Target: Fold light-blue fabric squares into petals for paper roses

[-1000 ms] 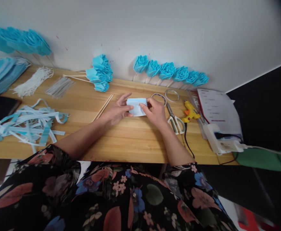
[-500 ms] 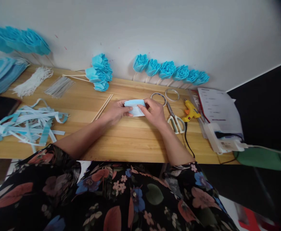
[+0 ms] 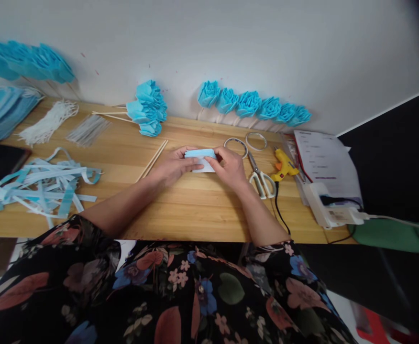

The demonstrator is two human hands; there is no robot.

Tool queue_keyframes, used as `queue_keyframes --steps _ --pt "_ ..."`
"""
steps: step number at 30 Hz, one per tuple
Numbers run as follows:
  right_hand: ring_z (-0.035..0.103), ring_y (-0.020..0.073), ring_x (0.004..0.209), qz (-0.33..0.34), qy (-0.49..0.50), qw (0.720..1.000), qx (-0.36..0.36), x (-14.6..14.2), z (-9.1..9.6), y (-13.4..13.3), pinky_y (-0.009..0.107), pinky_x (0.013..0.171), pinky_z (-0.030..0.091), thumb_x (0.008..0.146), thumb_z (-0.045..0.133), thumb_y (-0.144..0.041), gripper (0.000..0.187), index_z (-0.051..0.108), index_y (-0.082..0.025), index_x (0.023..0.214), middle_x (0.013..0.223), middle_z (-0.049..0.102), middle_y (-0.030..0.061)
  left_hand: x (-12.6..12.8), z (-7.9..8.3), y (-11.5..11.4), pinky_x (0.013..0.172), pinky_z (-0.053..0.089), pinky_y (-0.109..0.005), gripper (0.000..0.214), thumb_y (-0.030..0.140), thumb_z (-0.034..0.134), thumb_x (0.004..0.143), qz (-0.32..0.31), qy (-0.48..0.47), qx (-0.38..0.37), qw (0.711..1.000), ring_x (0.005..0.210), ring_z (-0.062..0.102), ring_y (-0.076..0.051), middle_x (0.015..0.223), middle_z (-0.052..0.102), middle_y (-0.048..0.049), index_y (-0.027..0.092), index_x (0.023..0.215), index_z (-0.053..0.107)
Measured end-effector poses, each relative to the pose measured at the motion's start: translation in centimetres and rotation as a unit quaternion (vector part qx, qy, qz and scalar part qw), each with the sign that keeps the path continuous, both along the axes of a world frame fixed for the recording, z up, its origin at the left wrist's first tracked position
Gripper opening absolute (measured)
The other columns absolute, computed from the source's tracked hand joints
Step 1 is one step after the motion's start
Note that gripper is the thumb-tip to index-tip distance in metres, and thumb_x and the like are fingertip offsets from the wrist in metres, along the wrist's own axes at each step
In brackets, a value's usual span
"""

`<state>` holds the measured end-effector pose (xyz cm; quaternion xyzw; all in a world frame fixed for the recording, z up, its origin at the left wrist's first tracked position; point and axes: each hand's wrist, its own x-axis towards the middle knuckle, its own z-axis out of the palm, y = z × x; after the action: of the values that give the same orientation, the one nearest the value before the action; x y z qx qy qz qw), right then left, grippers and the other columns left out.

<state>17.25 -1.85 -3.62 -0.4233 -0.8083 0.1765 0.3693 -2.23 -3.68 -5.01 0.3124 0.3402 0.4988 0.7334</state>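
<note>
Head view: left hand (image 3: 175,167) and right hand (image 3: 231,167), fingers clamped on layered blue material (image 3: 201,154), apparently align edges; next likely needs even pressure.

The left hand (image 3: 174,168) and the right hand (image 3: 231,168) together hold a light-blue sheet (image 3: 201,154). The scissors (image 3: 256,169) (with pale handles) lie just beside the right hand; two thin sticks (image 3: 151,159) lie near the left hand.
</note>
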Motion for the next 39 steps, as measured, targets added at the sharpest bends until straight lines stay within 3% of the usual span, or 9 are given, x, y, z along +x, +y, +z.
queue_keyframes --steps 4,8,12,19,22,26,29,39 --pt "0.049 0.0140 0.064 -0.018 0.059 0.996 -0.069 -0.3 0.1 -0.1 0.028 0.064 0.040 0.088 0.064 -0.045 0.026 0.060 -0.022 0.078 0.070 0.058 -0.0014 0.0 -0.4 0.2 0.082 0.058 -0.028 0.044 0.014 0.090 0.064 0.008 0.009 0.016 1.000 0.091 0.070 -0.015 0.102 0.073 -0.0042 0.015 0.103 0.071" --pt "0.046 0.0120 0.062 0.000 0.119 0.984 -0.132 -0.4 0.2 -0.1 0.026 0.060 0.038 0.085 0.066 -0.050 0.031 0.059 -0.021 0.078 0.069 0.054 -0.0027 0.0 -0.6 0.4 0.078 0.058 -0.027 0.038 0.024 0.092 0.063 -0.009 0.012 0.019 1.000 0.085 0.070 -0.015 0.093 0.074 -0.0054 0.012 0.094 0.075" --pt "0.046 0.0117 0.063 0.029 0.133 0.978 -0.155 -0.2 0.5 -0.2 0.026 0.060 0.038 0.085 0.067 -0.051 0.031 0.061 -0.021 0.079 0.070 0.053 -0.0026 0.0 -0.6 0.3 0.077 0.058 -0.027 0.037 0.034 0.093 0.062 0.000 0.027 0.044 0.999 0.083 0.070 -0.016 0.089 0.075 -0.0057 0.013 0.088 0.076" --pt "0.046 0.0115 0.063 0.036 0.150 0.972 -0.178 0.1 0.9 0.0 0.025 0.058 0.037 0.083 0.068 -0.052 0.032 0.064 -0.020 0.082 0.069 0.054 -0.0027 -0.5 -1.1 0.3 0.080 0.056 -0.030 0.037 0.045 0.085 0.071 0.003 0.150 0.113 0.982 0.078 0.069 -0.017 0.086 0.076 -0.0051 0.015 0.089 0.076" --pt "0.044 0.0108 0.059 0.050 0.179 0.954 -0.236 0.3 0.9 0.2 0.024 0.054 0.035 0.080 0.070 -0.057 0.037 0.064 -0.020 0.078 0.063 0.050 -0.0040 -0.6 -0.8 0.2 0.079 0.057 -0.030 0.036 0.045 0.085 0.071 -0.014 0.154 0.131 0.979 0.077 0.070 -0.016 0.087 0.076 -0.0054 0.015 0.088 0.075" --pt "0.048 0.0103 0.056 0.105 0.225 0.906 -0.343 0.6 1.1 0.3 0.024 0.053 0.039 0.075 0.074 -0.060 0.042 0.065 -0.019 0.073 0.062 0.055 -0.0034 -0.6 -0.2 0.0 0.076 0.057 -0.030 0.035 0.044 0.086 0.071 -0.042 0.150 0.144 0.977 0.074 0.070 -0.016 0.084 0.076 -0.0052 0.015 0.086 0.074" --pt "0.049 0.0092 0.055 0.131 0.249 0.881 -0.380 0.9 1.4 0.4 0.024 0.054 0.040 0.073 0.077 -0.056 0.039 0.066 -0.019 0.070 0.062 0.057 -0.0034 -0.7 -0.1 -0.1 0.073 0.057 -0.028 0.036 0.045 0.087 0.070 -0.056 0.143 0.153 0.976 0.072 0.070 -0.016 0.080 0.075 -0.0043 0.015 0.083 0.073" --pt "0.050 0.0092 0.052 0.169 0.245 0.861 -0.413 1.3 1.3 0.4 0.025 0.054 0.043 0.076 0.075 -0.054 0.037 0.068 -0.018 0.073 0.059 0.060 -0.0028 -0.8 -0.6 0.0 0.071 0.053 -0.026 0.042 0.054 0.085 0.071 -0.089 0.129 0.170 0.973 0.070 0.069 -0.015 0.076 0.075 -0.0048 0.015 0.079 0.069"
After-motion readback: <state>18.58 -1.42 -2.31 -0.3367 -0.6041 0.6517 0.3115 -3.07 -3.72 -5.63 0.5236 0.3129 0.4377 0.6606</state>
